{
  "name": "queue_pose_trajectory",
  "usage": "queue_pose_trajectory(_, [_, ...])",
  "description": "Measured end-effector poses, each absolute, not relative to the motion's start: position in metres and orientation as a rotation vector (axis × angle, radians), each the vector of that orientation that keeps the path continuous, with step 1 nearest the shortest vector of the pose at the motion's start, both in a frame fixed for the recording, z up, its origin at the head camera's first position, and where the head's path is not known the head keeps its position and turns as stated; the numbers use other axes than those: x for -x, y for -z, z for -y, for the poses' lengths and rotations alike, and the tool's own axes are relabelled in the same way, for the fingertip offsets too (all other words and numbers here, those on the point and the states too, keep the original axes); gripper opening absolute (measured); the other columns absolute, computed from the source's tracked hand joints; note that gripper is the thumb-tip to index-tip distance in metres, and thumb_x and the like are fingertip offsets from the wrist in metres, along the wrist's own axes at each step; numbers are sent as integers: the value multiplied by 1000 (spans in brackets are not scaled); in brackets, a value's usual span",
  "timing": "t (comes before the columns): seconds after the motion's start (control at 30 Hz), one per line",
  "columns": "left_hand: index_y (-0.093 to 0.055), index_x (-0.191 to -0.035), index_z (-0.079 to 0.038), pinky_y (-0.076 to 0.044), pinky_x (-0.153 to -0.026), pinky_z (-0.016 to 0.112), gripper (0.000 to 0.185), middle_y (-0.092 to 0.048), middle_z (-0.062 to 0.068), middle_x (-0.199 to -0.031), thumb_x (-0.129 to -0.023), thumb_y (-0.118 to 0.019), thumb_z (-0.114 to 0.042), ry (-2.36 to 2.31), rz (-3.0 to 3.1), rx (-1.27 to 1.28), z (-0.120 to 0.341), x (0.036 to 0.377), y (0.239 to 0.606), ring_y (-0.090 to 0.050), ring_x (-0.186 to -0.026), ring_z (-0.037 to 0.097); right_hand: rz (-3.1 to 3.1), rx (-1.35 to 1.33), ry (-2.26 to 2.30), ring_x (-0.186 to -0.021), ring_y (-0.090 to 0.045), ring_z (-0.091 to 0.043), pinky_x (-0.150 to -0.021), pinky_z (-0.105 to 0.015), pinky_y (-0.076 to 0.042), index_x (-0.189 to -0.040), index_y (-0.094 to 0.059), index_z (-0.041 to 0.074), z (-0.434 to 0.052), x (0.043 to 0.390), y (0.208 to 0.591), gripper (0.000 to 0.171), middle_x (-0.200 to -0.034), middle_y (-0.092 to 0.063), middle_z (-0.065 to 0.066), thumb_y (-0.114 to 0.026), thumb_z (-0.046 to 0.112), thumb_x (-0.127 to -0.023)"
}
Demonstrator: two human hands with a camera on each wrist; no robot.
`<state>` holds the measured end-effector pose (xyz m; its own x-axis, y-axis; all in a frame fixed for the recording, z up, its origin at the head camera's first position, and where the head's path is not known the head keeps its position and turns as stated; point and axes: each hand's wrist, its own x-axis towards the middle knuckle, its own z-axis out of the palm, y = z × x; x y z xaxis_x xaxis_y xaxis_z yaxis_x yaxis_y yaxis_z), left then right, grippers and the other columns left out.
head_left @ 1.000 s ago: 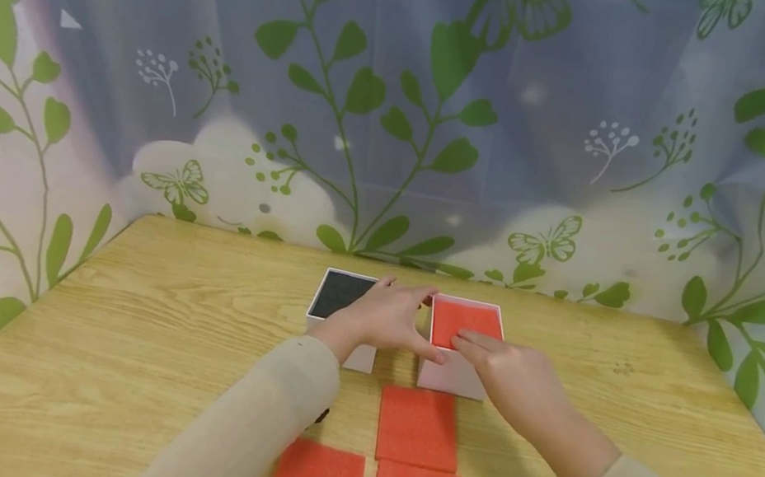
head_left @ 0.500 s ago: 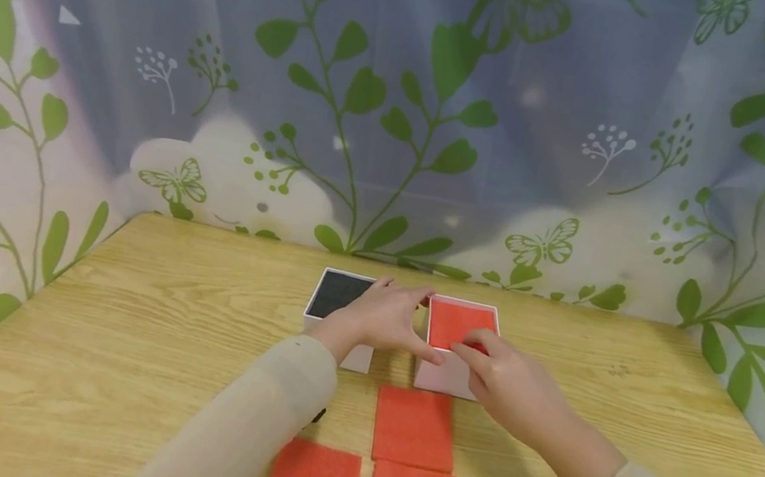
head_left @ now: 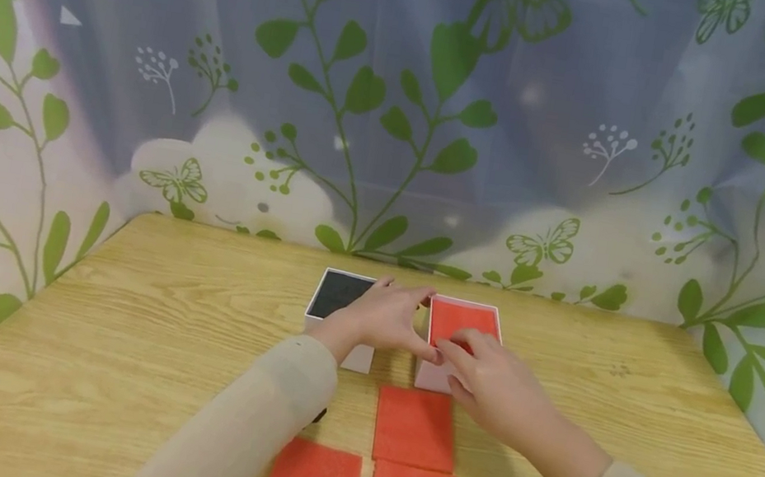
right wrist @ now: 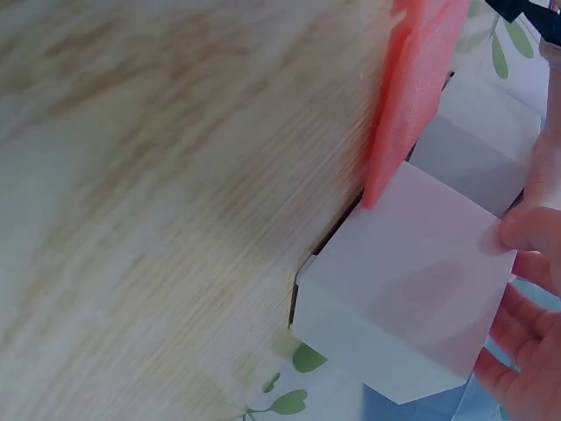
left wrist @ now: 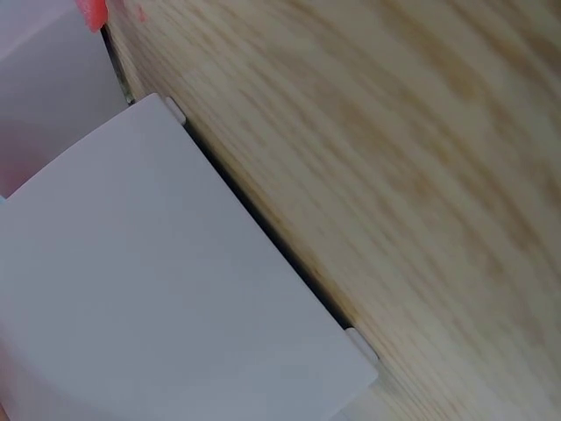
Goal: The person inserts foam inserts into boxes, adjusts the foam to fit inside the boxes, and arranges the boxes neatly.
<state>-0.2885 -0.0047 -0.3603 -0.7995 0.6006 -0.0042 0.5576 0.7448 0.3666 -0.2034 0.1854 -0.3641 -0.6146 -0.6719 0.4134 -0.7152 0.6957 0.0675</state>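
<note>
In the head view, a white open box (head_left: 468,305) holds a red, soft-looking square (head_left: 456,314), nearly level with its rim. My left hand (head_left: 389,315) grips this box at its left side, fingers at the back corner and thumb at the front corner. The right hand (head_left: 498,386) has its bent fingertips on the red square at the front rim, with the thumb lower, in front of the box. In the right wrist view, the left thumb (right wrist: 530,230) presses the white front wall (right wrist: 429,281), and the right fingers (right wrist: 517,351) reach to the rim.
Left of it stands another white box (head_left: 313,311) with a dark square (head_left: 339,295) inside, partly behind my left hand. Three more red squares lie on the wooden table (head_left: 149,335): one just before the boxes (head_left: 416,427), two nearer. A leaf-patterned curtain (head_left: 403,108) hangs behind.
My right fingers have curled and slid left along the front rim, from the red square's right side toward its front left corner. The left hand and the boxes stay in place.
</note>
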Motion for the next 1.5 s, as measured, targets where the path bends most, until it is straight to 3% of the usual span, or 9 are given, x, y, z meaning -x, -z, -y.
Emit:
queue_pose_trajectory(0.23, [-31, -146, -13, -6, -112, 44, 96, -52, -3, -132, -72, -68, -62, -518, -2831, -938, 6, 290, 361, -48, -120, 12, 2511, -1055, -114, -89, -56, -21, -72, -33, -52, -115, -63, 3, -179, 205, 365, 43, -105, -55, -8, -77, 11, -75])
queue_pose_trajectory(0.43, [-31, -146, -12, -6, -112, 44, 95, -53, -3, -132, -72, -70, -58, -540, -2818, -930, 7, 290, 362, -48, -120, 12, 2574, -1058, -81, -109, -54, -32, -91, -44, -46, -121, -57, -3, -175, 206, 368, 52, -121, -55, -16, -76, 15, -76])
queue_pose_trajectory(0.63, [-32, -146, -12, -7, -112, 43, 97, -53, -4, -132, -71, -68, -63, -527, -2825, -943, 6, 290, 362, -48, -120, 11, 2687, -1014, -115, -117, -50, -35, -96, -49, -41, -129, -50, -6, -178, 204, 365, 59, -129, -51, -19, -74, 17, -80])
queue_pose_trajectory(0.93, [-31, -146, -14, -6, -112, 42, 103, -51, -4, -133, -67, -67, -69, -519, -2822, -934, 4, 290, 361, -47, -121, 13, 2588, -777, 10, -96, -57, -31, -91, -49, -40, -100, -65, 3, -205, 195, 358, 33, -102, -61, -10, -79, 17, -73])
queue_pose_trajectory(1.13, [-30, -146, -14, -6, -112, 42, 103, -51, -4, -133, -67, -66, -69, -507, -2828, -931, 4, 290, 361, -45, -124, 19, 2614, -756, 53, -97, -58, -31, -96, -55, -35, -101, -68, 5, -212, 191, 361, 34, -102, -63, -9, -80, 19, -73])
queue_pose_trajectory(1.33, [-29, -147, -14, -6, -112, 42, 104, -51, -5, -133, -67, -66, -70, -505, -2826, -933, 4, 290, 362, -47, -122, 13, 2595, -764, 60, -95, -58, -31, -95, -55, -36, -102, -68, 5, -212, 191, 363, 35, -102, -62, -10, -80, 19, -72])
queue_pose_trajectory(1.5, [-29, -147, -14, -6, -112, 42, 103, -51, -5, -133, -68, -66, -69, -510, -2830, -938, 4, 289, 362, -47, -122, 12, 2551, -817, 28, -87, -58, -27, -84, -44, -47, -101, -67, 3, -210, 190, 363, 35, -95, -60, -8, -81, 17, -71])
